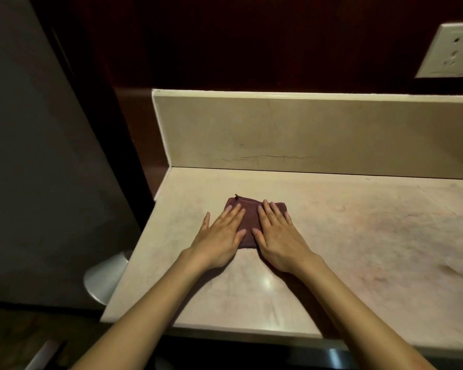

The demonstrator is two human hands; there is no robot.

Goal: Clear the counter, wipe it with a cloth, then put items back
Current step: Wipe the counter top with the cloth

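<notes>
Both hands are flat on the cloth [247, 222], so there's really no grip as such. The left hand [219, 236] has its fingers straight and spread, palm down, covering the cloth's left side, with the little finger off the fabric and on the bare stone. The right hand [277, 236] does the same on the right half, fingers fanned toward the upper right. Neither one is curled round anything, it's all just downward pressure.

The cloth is a dark maroon folded pad sitting a bit left of the middle of the frame. Only a strip of it shows between the two hands, plus the far edge and corners poking out past the fingertips.

It looks to me like the wiping stage, since nothing else is sitting on the worktop [358, 236]. To do it well, I'd say keep the palms heavy and even so the folded pad doesn't unroll, and push in long overlapping passes. Work out toward the back wall panel [305, 129] and get into the corner in the upper left, where grime tends to hide. The big stretch at right has hazy pinkish marks, so that side probably needs attention too. Watch the front edge so the cloth doesn't slide off.

There's a wall socket [449, 49] in the upper right of the frame, well clear of all this.
</notes>
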